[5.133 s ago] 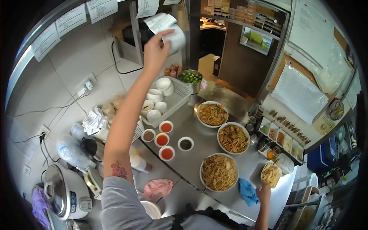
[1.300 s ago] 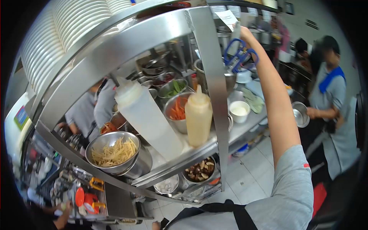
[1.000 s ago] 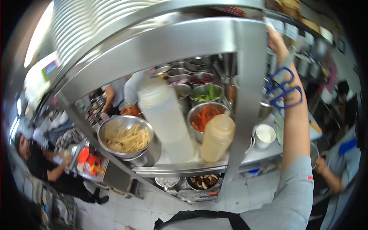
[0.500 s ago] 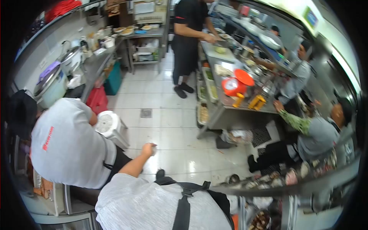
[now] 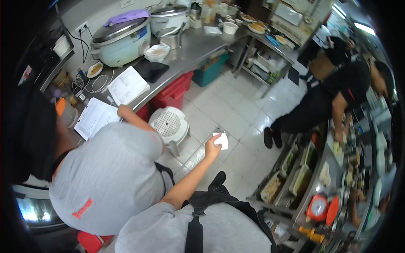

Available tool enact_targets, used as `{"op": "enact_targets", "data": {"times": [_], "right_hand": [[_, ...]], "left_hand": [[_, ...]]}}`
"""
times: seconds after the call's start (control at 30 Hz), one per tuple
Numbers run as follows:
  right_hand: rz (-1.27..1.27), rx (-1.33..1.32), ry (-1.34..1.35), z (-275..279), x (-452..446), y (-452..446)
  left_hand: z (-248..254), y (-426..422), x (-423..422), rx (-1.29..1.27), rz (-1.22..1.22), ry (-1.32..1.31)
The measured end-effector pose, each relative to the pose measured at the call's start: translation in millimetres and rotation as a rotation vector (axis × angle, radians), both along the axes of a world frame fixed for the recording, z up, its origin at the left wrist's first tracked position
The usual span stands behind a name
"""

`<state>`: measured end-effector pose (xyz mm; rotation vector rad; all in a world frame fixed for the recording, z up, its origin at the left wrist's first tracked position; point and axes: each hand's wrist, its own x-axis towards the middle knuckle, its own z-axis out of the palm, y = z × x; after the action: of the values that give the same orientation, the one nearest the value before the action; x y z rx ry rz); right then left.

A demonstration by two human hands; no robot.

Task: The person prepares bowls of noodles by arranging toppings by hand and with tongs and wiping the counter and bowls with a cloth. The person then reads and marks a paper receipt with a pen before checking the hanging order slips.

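Observation:
My left hand (image 5: 211, 148) is stretched out ahead of me over the tiled floor, its fingers closed on a small white piece of paper (image 5: 222, 142). Whether the paper is folded cannot be told. Just left of that hand stands a white plastic stool (image 5: 169, 124) with a perforated seat. My right hand is outside the view.
Close on my left, a person in a grey shirt (image 5: 105, 173) leans over a steel counter with papers (image 5: 128, 85) and a large cooker (image 5: 122, 44). A person in black (image 5: 333, 90) works at the right-hand table, beside food trays (image 5: 301, 179) and a red scale (image 5: 317, 208).
My view has swung left, bringing the counter and papers into sight. My left hand has stayed extended, and the white paper in it now shows more clearly.

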<state>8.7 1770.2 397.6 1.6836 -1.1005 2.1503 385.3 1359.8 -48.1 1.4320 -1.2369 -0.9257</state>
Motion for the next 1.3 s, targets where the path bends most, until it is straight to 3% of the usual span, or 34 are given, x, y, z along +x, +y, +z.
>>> {"op": "enact_targets", "data": {"times": [0.03, 0.1, 0.17, 0.2, 0.27, 0.33, 0.37, 0.43, 0.53, 0.63, 0.73, 0.77, 0.8, 0.87, 0.97, 1.0, 1.03, 1.07, 1.1, 1.13, 1.2, 1.27, 1.3], "right_hand": [[0.105, 0.070, -0.094, -1.8, -13.9, -46.1], [-0.055, 0.378, -0.210, -8.8, -14.5, -163.6], [-0.343, 0.408, -0.458, -63.4, -22.5, -323.6], [-0.193, 0.589, -0.245, -87.9, -4.4, -391.3], [0.301, 0.970, -0.194, -124.7, 48.6, -508.0], [0.466, 1.074, 0.164, -211.2, 76.6, -607.5], [0.662, 1.189, 0.058, -227.5, 104.6, -637.8], [1.030, 1.162, -0.159, -253.4, 150.4, -692.6], [1.220, 1.208, -0.301, -268.0, 174.6, -791.2], [1.118, 1.191, -0.303, -269.1, 188.4, -904.2], [1.035, 1.191, -0.280, -256.7, 191.0, -1020.5], [1.015, 1.199, -0.267, -240.9, 191.7, -1053.1], [0.989, 1.199, -0.255, -227.1, 190.6, -1086.9], [1.090, 1.215, -0.331, -210.4, 191.1, -1157.4], [1.152, 1.097, -0.332, -177.8, 212.3, -1266.4], [1.134, 1.069, -0.260, -171.5, 223.4, -1305.7], [1.135, 0.998, -0.188, -170.2, 237.1, -1350.9], [1.137, 0.924, -0.115, -168.5, 252.2, -1397.5], [1.175, 0.932, -0.101, -158.7, 271.4, -1437.3], [1.216, 0.941, -0.085, -148.3, 293.7, -1477.0], [1.254, 0.820, -0.014, -146.8, 348.0, -1582.3], [1.086, 0.557, 0.092, -155.2, 414.8, -1696.6], [1.043, 0.564, 0.098, -150.9, 444.7, -1736.0]], "left_hand": [[-12.7, -17.2, -1.5, 0.025, 0.023, 0.033], [-28.3, -51.7, -6.5, 0.082, 0.054, 0.064], [-31.0, -79.3, -9.7, 0.057, 0.059, 0.118], [-30.3, -102.9, -10.3, 0.039, 0.064, 0.140], [22.6, -131.9, -15.8, 0.035, 0.034, 0.259], [71.7, -170.8, -28.1, -0.033, 0.010, 0.526], [93.0, -191.9, -35.5, -0.066, -0.033, 0.561], [129.8, -241.0, -44.5, -0.148, -0.114, 0.627], [170.4, -321.7, -37.0, -0.143, -0.041, 0.660], [154.4, -428.2, 35.5, -0.255, 0.155, 0.533], [177.2, -529.7, 122.7, -0.471, 0.485, 0.204], [192.7, -558.1, 147.8, -0.433, 0.623, -0.218], [208.3, -585.7, 164.7, -0.362, 0.699, -0.398], [219.3, -639.5, 188.0, -0.273, 0.745, -0.748], [188.9, -701.4, 233.6, -0.226, 0.750, -1.010], [191.6, -710.5, 240.6, -0.030, 0.712, -0.809], [186.0, -716.3, 250.9, -0.068, 0.725, -0.810], [214.9, -717.7, 233.6, 0.171, 0.791, -0.794], [202.3, -718.4, 243.5, -0.013, 0.817, -0.793], [199.9, -716.8, 250.4, -0.040, 0.826, -0.795], [220.1, -717.0, 242.7, 0.025, 0.920, -0.713], [245.0, -725.3, 229.6, 0.099, 1.037, -0.686], [249.1, -727.6, 228.4, 0.105, 1.099, -0.663]]}}
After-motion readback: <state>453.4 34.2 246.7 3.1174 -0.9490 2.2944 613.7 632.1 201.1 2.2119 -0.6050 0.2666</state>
